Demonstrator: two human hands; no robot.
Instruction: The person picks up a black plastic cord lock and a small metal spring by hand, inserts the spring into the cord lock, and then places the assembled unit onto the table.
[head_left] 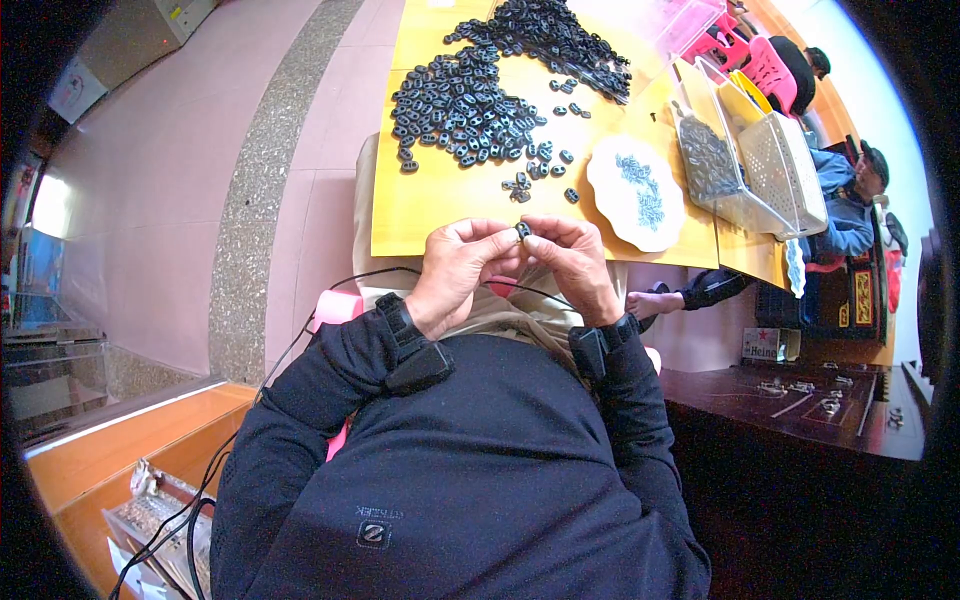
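My left hand (455, 270) and my right hand (572, 262) meet just off the table's near edge. Between both sets of thumbs and fingertips is a small black plastic piece (522, 231), pinched from either side. Its finer details are partly covered by my fingers. Ahead of my hands, a large heap of black two-holed plastic pieces (465, 110) spreads over the yellow table (400, 215), with several loose ones near the edge. To the right of my right hand lies a white wavy-rimmed plate (608, 185) bearing many tiny grey metallic bits, too small to name.
A second dark heap (560, 45) lies farther back. On the right stand a clear bin (715, 205) of dark parts and a white perforated basket (785, 170). Another person (848, 205) sits beyond them. Black cables (290, 345) run beside my left arm. Dark furniture (790, 400) stands at right.
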